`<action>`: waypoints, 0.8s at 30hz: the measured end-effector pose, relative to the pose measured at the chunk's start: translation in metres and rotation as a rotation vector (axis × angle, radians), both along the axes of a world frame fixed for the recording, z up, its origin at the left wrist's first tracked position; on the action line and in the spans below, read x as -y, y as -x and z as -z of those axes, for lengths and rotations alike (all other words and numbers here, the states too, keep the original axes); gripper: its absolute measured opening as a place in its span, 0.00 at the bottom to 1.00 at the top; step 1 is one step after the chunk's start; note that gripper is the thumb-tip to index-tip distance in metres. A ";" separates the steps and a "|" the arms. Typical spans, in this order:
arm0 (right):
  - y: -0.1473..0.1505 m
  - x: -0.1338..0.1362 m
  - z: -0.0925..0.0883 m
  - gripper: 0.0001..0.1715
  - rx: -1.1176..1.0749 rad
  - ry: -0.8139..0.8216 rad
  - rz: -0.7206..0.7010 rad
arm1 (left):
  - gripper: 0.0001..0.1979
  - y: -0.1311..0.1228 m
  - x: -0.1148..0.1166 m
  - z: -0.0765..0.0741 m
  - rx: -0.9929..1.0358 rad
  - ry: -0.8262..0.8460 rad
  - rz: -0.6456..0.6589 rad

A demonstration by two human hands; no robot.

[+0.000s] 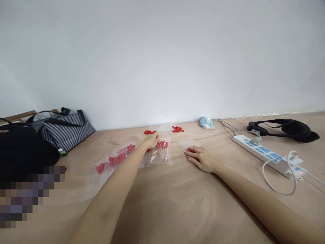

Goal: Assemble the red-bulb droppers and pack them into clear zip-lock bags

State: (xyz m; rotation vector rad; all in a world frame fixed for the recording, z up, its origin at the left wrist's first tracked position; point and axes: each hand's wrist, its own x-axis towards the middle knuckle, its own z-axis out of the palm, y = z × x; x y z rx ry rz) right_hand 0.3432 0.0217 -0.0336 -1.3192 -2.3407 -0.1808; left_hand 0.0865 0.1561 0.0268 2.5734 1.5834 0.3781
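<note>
My left hand (pixel 152 140) reaches toward the wall, fingers drawn together beside a pile of small red pieces (pixel 149 132); whether it holds anything is too small to tell. My right hand (pixel 201 158) lies spread over a clear bag (pixel 185 144) with red-tipped sticks in it, its fingers covering part of the red ends. Between the hands is another clear bag (pixel 162 156) of red-tipped sticks. More such bags (pixel 118 158) overlap in a row to the left, partly behind my left forearm. Near the wall, thin white sticks (pixel 165 128) have loose red pieces (pixel 177 129) at their right.
A white power strip (pixel 264 154) with cables is at the right, a black headset (pixel 284 130) behind it. A blue and white packet (pixel 206 122) stands by the wall. Striped (pixel 68 128) and black (pixel 22 152) bags occupy the left side.
</note>
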 end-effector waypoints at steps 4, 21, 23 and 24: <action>0.009 -0.005 -0.002 0.21 -0.038 -0.082 0.089 | 0.04 -0.001 0.016 -0.013 0.200 -0.227 0.081; 0.060 -0.004 -0.004 0.09 -0.293 -0.319 -0.296 | 0.09 0.030 0.102 0.037 0.265 -0.592 0.710; 0.056 0.004 -0.001 0.12 -0.123 -0.351 -0.305 | 0.11 0.035 0.112 0.039 0.202 -0.522 0.673; 0.054 0.006 0.000 0.13 -0.054 -0.357 -0.301 | 0.11 0.037 0.115 0.039 0.181 -0.503 0.648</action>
